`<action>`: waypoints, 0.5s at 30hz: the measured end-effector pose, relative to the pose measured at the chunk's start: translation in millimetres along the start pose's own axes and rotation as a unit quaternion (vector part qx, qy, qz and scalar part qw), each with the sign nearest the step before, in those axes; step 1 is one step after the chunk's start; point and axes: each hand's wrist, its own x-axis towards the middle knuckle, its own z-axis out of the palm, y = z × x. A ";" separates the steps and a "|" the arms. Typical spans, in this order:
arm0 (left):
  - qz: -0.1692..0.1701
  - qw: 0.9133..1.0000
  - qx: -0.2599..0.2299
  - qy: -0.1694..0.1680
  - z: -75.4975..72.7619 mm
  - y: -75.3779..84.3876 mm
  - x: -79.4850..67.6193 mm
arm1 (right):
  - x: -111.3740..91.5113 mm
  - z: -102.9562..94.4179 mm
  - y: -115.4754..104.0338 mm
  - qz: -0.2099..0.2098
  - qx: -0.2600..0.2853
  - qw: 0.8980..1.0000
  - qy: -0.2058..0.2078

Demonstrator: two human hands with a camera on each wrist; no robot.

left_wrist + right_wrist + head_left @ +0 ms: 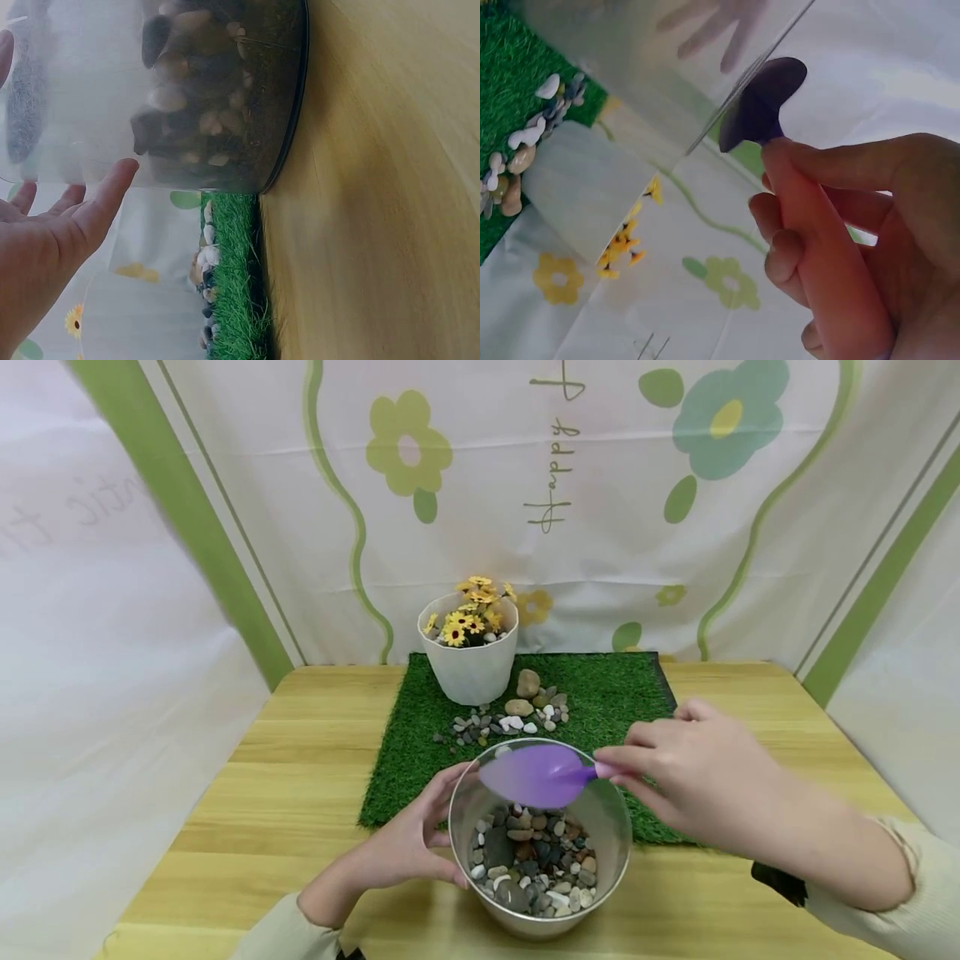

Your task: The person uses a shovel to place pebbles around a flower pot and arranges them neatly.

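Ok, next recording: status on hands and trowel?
Right hand gripping purple trowel at the mouth of clear bucket. Left hand against bucket's side. Pebbles inside; nothing seen blocking trowel.

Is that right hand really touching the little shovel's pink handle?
Touching. The right wrist view shows the right hand with its fingers and thumb curled around the pink handle.

Right hand (690, 772) gripping, left hand (412, 839) splayed.
Your right forearm (832, 843) runs up and left in the head view, back of the hand up, fingers curled, thumb (847, 165) laid forward along the grip. Your left forearm (333, 885) angles up and right, its hand lower in the head view, fingers extended, thumb spread apart. Your pale sleeves (885, 893) end short of both hands.
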 end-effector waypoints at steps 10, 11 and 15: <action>-0.011 1.000 -0.003 0.006 1.1 -0.1 1.6 | 5.4 11.7 -25.2 -0.043 -0.074 0.995 -0.051; -0.011 1.000 -0.004 0.006 1.0 -0.1 1.4 | 6.4 12.8 -27.1 -0.044 -0.084 0.994 -0.061; -0.011 1.000 -0.002 0.006 0.9 -0.1 0.4 | 9.7 17.7 -34.7 -0.049 -0.125 0.988 -0.079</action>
